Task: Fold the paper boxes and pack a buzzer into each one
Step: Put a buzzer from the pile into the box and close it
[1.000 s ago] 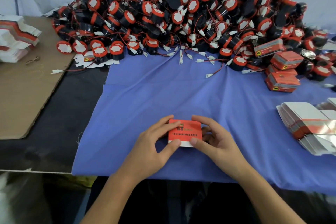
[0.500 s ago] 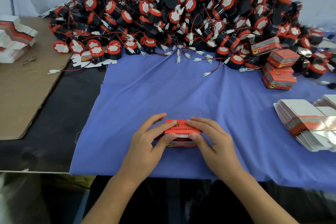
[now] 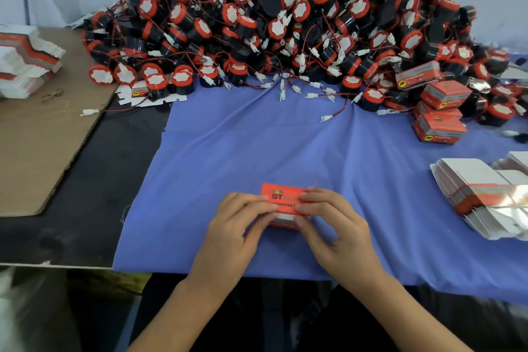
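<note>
Squeezing has changed the box (image 3: pixel 281 199) since a second ago: then it lay with its printed face flat towards the camera, and now it stands as a block with the orange lid face on top and a pale side showing under it. I judge that one box is nearly shaped or being shut; whether a buzzer is inside cannot be seen.

The box sits on the blue cloth (image 3: pixel 257 137) at the near middle of the table (image 3: pixel 85 208), between both hands. The left hand (image 3: pixel 234 226) and right hand (image 3: pixel 334 223) are both clamped on it, fingers (image 3: pixel 257 204) curled over the top, thumbs pressing the near side.

It is thin glossy card, sharp-edged, and likely to dent under a hard pinch. The cloth is soft and creased. The buzzer pile (image 3: pixel 285 23) behind is made of round black drums with orange rims, white faces and thin red wires ending in white plugs. Finished boxes (image 3: pixel 440 111) lie far right, and flat blanks (image 3: pixel 485 194) are fanned out nearer.
</note>
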### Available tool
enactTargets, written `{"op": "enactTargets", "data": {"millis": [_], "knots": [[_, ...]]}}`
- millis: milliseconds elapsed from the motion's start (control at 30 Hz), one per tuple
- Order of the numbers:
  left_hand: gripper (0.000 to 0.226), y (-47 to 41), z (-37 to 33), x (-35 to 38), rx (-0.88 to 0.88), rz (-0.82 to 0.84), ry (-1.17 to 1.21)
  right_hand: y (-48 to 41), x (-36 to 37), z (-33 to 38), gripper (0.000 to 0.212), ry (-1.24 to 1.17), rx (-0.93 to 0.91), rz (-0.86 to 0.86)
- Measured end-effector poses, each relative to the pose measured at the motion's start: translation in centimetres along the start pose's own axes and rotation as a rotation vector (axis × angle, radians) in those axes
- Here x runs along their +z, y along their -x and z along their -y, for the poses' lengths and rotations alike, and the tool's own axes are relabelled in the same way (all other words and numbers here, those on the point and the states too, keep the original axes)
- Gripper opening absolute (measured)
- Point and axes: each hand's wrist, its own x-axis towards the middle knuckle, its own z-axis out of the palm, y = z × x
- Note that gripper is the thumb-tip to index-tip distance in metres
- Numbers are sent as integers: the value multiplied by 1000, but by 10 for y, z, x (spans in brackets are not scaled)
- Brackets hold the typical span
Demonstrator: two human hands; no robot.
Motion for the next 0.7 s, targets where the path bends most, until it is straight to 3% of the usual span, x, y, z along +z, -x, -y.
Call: {"op": "enactTargets", "data": {"millis": [400, 700], "knots": [[15, 0, -4, -2, 94, 55, -141, 2, 1, -1, 11, -58, 92, -33], [17, 3, 2, -5, 238, 124, -206, 3, -15, 1, 18, 128, -55, 164]]}}
